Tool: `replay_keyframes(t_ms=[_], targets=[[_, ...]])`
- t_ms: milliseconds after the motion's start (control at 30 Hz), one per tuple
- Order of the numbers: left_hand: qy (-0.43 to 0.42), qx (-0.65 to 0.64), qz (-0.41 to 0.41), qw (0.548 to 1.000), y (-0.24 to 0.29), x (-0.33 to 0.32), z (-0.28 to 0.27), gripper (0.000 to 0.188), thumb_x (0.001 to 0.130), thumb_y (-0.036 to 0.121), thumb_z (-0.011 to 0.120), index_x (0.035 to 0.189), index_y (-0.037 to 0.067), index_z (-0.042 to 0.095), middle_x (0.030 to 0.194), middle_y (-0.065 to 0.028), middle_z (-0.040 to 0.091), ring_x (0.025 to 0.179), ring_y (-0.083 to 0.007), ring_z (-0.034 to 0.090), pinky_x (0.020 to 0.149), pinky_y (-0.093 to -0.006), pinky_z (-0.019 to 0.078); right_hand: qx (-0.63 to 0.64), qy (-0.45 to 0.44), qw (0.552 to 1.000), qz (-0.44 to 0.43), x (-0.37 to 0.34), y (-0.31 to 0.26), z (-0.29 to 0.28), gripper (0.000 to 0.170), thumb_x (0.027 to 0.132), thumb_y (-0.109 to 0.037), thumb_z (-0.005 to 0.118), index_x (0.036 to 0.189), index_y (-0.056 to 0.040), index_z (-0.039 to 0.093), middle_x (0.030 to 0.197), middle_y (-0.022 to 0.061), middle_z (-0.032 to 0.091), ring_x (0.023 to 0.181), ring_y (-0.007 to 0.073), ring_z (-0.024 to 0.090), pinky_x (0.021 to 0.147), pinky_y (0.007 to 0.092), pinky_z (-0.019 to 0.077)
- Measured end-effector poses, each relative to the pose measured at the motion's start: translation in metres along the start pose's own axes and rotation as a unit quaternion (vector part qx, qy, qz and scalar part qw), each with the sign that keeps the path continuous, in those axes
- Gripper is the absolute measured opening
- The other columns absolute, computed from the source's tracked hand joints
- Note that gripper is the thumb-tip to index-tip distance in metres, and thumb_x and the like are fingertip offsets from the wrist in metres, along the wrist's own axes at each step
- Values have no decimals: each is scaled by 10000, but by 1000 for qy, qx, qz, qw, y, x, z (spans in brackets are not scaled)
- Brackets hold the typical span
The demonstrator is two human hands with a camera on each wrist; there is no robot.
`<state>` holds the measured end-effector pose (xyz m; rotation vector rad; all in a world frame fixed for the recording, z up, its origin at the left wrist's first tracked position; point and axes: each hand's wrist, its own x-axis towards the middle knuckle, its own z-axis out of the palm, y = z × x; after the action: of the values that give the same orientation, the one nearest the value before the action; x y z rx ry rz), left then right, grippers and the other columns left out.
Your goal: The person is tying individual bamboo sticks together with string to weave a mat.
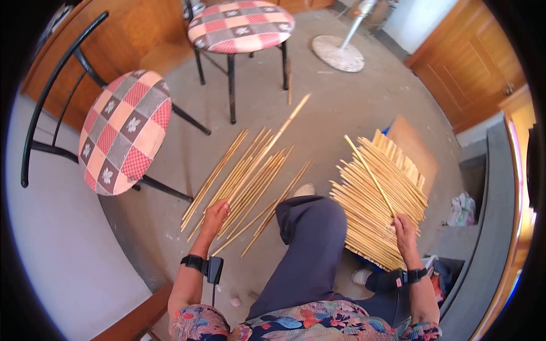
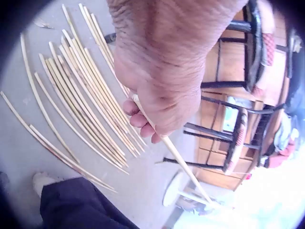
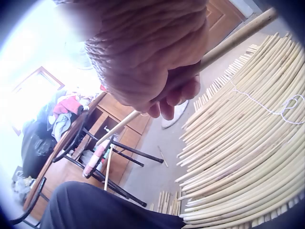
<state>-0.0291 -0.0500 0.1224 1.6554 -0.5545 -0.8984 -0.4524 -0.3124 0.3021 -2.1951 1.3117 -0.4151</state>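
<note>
My left hand [image 1: 216, 217] grips the near end of a long pale stick [image 1: 273, 142], which slants up and away over the floor. Below that stick lies a loose spread of similar sticks [image 2: 81, 100]. On the other side, my right hand [image 1: 405, 232] holds a second stick [image 1: 369, 176] by its near end, its far end pointing up and left. Beneath the right hand is a mat-like layer of sticks [image 1: 375, 199] laid side by side. A white string [image 3: 259, 105] runs across this layer and ends in a loop. Fingers curl round the stick in both wrist views.
Two chairs with checked seats [image 1: 125, 133] [image 1: 242, 25] stand at the left and far side. A round white stand base [image 1: 338, 53] sits beyond. Cardboard [image 1: 418, 148] lies under the stick layer's far edge. A plastic bag [image 1: 462, 209] is on the right ledge.
</note>
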Motion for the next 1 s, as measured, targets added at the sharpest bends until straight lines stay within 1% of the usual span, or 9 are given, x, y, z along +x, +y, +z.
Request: replay_keyframes(t_ms=[100,300,367,467,533,633,700,900,1000], targets=[[-68,67,38,995,66,-13,15,227,876,142,486,1042,8,566,728,3,531,581,-63,449,521,-195,379,61,26,998,5,0,-4,-3,148,871,-94,492,933,23,559,755,80,561,694,139,545,647,248,438],[-104,123,173,972,158,-45,49,164,845,63,496,970,-21,561,728,-23,497,600,-78,452,539,-206,377,200,84,976,-8,-16,-25,-30,177,864,-116,515,953,30,562,779,55,566,706,126,546,661,244,442],[-74,222,308,922,177,-53,60,167,809,37,541,964,-9,585,762,-61,539,629,-122,491,558,-224,394,242,116,963,-4,-21,-33,-43,186,858,-122,526,955,33,564,784,50,565,709,131,548,672,247,443],[-93,245,342,902,211,-74,82,182,762,-10,568,941,1,596,786,-85,549,661,-175,517,602,-254,423,309,123,941,57,-35,-37,-62,211,848,-134,539,995,17,554,781,40,560,621,91,508,565,202,424],[-99,265,380,881,219,-76,95,191,747,-19,575,935,6,599,800,-88,552,675,-194,524,624,-269,434,498,87,862,30,-40,-30,-68,240,850,-136,532,1054,-9,536,765,36,553,531,39,432,433,152,336],[-71,290,474,828,227,-78,113,220,706,-39,596,918,19,609,845,-90,548,737,-230,529,666,-298,443,572,106,813,11,-53,-24,-77,258,851,-129,525,1086,-23,515,761,32,553,486,10,366,371,133,239],[-13,293,538,790,236,-78,128,245,675,-57,608,906,25,614,877,-88,539,785,-236,520,676,-313,439,603,107,791,12,-60,-11,-82,234,857,-124,519,1070,-28,523,775,33,561,493,17,384,377,135,264],[-57,275,556,782,256,-73,162,240,669,-72,603,889,22,614,884,-87,527,818,-230,506,705,-301,426,716,110,688,-41,-75,0,-101,169,872,-145,516,989,-29,551,774,58,579,486,42,397,377,141,286],[-75,280,564,773,267,-62,178,227,699,-54,590,913,20,603,888,-79,528,819,-218,508,690,-292,428,706,144,693,-11,-71,18,-106,153,861,-176,543,918,-34,555,756,72,583,465,42,391,363,146,277]])
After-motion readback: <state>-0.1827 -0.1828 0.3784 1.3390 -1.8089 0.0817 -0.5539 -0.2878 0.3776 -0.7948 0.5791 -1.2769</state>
